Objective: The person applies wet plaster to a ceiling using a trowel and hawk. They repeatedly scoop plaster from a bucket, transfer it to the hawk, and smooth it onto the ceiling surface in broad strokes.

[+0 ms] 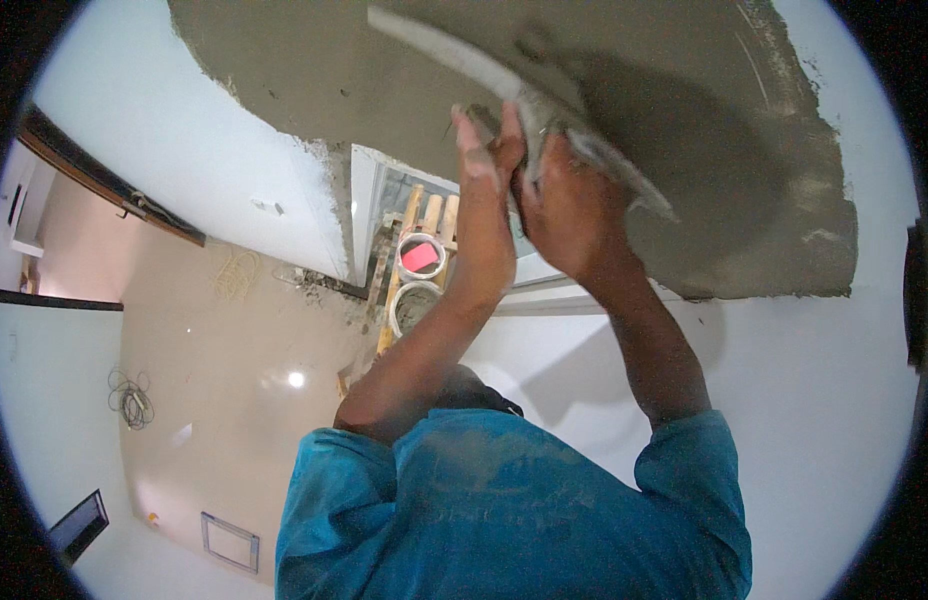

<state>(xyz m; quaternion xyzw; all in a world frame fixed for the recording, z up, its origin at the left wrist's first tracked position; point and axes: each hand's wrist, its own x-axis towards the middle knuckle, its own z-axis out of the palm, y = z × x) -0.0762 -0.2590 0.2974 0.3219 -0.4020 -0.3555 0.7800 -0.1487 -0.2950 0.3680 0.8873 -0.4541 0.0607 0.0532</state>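
A long pale plastering trowel lies slantwise against grey wet plaster on the wall, its outline curved and slightly blurred. My right hand is closed around its handle, most of which the fingers hide. Beside it, my left hand grips the tool from the left, with some fingers stretched up toward the blade. Both hands touch each other near the handle, and both arms are raised.
Below the hands, a bucket holding a pink-red block and a bucket of grey mix stand by wooden planks. A window frame borders the plaster. Coiled cable and a rectangular frame lie on the floor.
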